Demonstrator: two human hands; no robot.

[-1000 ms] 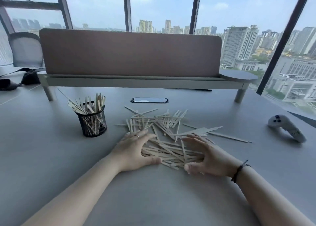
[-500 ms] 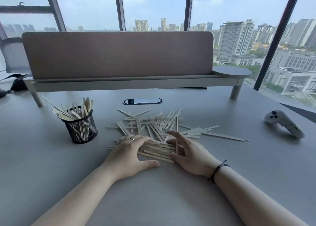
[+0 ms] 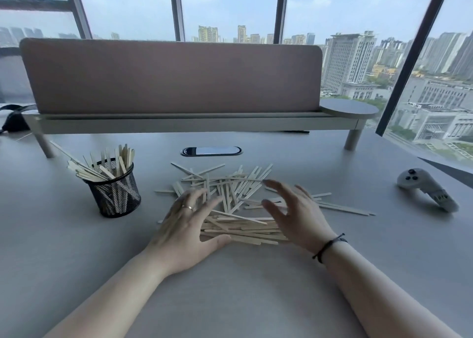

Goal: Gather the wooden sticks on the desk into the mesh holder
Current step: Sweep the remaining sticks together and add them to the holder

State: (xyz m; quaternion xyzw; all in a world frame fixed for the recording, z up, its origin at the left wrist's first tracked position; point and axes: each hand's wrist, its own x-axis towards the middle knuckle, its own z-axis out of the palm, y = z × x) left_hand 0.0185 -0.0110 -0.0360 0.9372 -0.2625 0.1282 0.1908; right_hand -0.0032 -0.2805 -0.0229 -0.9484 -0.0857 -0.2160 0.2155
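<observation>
Pale flat wooden sticks [image 3: 240,202] lie scattered in pile on grey worktop [image 3: 76,248], between both hands. Left hand [image 3: 186,225] spread wide, fingers on pile. Right hand [image 3: 297,214] wide open, holds nothing. Black mesh holder [image 3: 115,191], partly filled with sticks, stands left of pile.

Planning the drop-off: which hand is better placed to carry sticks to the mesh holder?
Left, probably. The left hand lies on the stick pile's holder side, and the mesh holder stands left of it. The right hand would have to cross over.
</observation>
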